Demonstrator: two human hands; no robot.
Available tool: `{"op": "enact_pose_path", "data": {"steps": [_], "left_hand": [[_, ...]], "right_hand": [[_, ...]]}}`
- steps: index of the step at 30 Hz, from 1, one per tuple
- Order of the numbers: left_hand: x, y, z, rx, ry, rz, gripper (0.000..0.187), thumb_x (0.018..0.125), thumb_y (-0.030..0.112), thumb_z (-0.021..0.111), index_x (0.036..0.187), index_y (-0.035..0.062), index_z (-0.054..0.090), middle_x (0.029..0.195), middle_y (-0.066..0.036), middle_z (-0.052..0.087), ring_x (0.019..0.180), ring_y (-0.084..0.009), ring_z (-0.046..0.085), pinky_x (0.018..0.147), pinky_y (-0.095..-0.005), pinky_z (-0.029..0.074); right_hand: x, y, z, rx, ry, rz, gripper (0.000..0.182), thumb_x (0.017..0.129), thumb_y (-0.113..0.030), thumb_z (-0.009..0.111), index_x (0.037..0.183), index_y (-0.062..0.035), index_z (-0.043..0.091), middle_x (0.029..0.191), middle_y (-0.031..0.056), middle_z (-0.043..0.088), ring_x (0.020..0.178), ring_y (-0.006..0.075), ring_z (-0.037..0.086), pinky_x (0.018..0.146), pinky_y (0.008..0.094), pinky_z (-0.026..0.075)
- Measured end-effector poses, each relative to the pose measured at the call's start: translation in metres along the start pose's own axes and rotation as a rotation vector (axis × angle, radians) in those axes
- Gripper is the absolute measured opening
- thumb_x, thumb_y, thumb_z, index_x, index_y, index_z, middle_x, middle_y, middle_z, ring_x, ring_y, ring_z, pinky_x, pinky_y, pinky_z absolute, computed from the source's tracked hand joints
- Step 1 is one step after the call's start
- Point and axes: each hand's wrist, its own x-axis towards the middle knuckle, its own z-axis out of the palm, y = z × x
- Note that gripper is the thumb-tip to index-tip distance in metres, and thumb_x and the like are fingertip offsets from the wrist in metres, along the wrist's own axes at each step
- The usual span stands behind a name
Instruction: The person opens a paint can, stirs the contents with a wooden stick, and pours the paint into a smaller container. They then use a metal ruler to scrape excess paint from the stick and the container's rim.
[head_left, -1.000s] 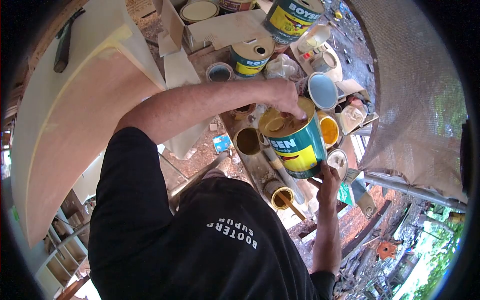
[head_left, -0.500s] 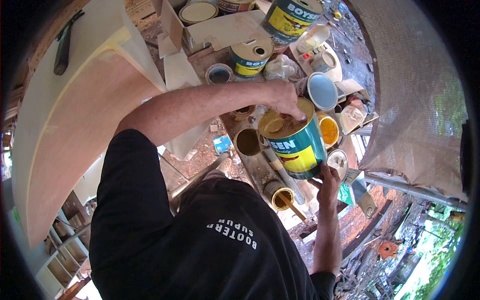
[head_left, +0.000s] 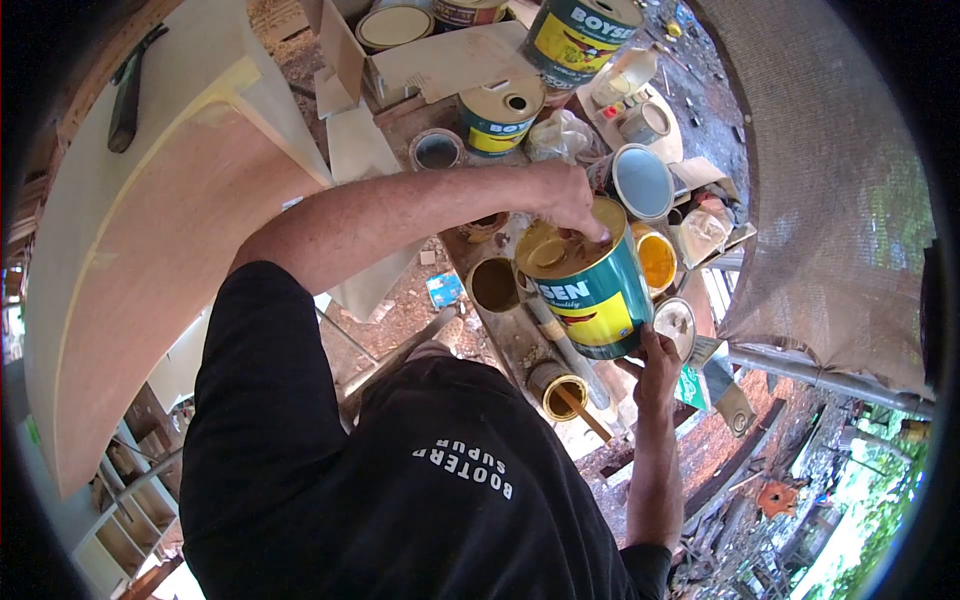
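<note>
A large green and yellow paint can [head_left: 600, 305] is held tilted, its brown-stained top [head_left: 550, 240] turned partly toward me. My left hand [head_left: 572, 203] grips the top at its far side, fingers closed at the rim. Low on the can's side, my right hand [head_left: 657, 368] holds the base with bent fingers. Just left of the tilted top stands an open tin [head_left: 495, 285] with a dark brown inside. Nearer me, a yellow-rimmed tin [head_left: 565, 397] has a flat wooden stick [head_left: 590, 418] in it. I cannot see any liquid flowing.
Beyond the held can are a grey-topped tin [head_left: 643, 182], an orange-yellow tin [head_left: 656, 260] and a plastic bag [head_left: 560, 135]. More green cans [head_left: 500, 115] stand at the back. On the left, a large curved panel [head_left: 170, 220] carries a hammer [head_left: 127, 100]. Netting [head_left: 810, 180] hangs at right.
</note>
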Motion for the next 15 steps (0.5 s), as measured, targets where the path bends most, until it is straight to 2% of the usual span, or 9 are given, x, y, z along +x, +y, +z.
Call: {"op": "enact_pose_path", "data": {"steps": [3,6,9,15], "left_hand": [[-0.0011,0.0022,-0.0011,-0.006,-0.011,-0.001,0.067,0.08,0.072,0.077,0.083,0.0061,0.082,0.08,-0.011,0.078,0.075,-0.0263,0.074,0.07,-0.0415,0.056],[-0.0012,0.0015,-0.0009,-0.025,-0.014,0.001,0.067,0.081,0.073,0.077,0.082,0.0057,0.082,0.078,-0.011,0.077,0.074,-0.0261,0.074,0.069,-0.0416,0.056],[-0.0007,0.001,0.0004,-0.011,-0.004,0.003,0.067,0.081,0.073,0.077,0.082,0.0058,0.082,0.077,-0.011,0.076,0.073,-0.0257,0.073,0.069,-0.0418,0.055],[-0.0026,0.0026,-0.0008,-0.047,-0.018,-0.007,0.067,0.081,0.073,0.077,0.082,0.0055,0.081,0.077,-0.011,0.076,0.073,-0.0257,0.073,0.069,-0.0415,0.056]], "right_hand": [[0.0007,0.0003,-0.0008,0.011,-0.005,0.011,0.054,0.102,-0.037,0.076,0.12,0.0115,0.062,0.097,0.0147,0.07,0.082,0.0212,0.072,0.065,0.0364,0.069],[-0.0013,-0.0024,0.0026,0.03,0.014,0.015,0.04,0.103,-0.034,0.075,0.111,0.0036,0.064,0.088,0.0082,0.066,0.076,0.0183,0.071,0.062,0.0359,0.069],[0.0018,0.0019,-0.0013,0.026,-0.002,0.004,0.052,0.102,-0.035,0.076,0.12,0.0118,0.062,0.096,0.0141,0.069,0.081,0.0207,0.072,0.064,0.0373,0.069],[0.004,0.0033,-0.0025,0.027,0.002,0.01,0.052,0.101,-0.035,0.077,0.12,0.0121,0.062,0.095,0.0135,0.068,0.079,0.0209,0.072,0.064,0.0372,0.069]]}}
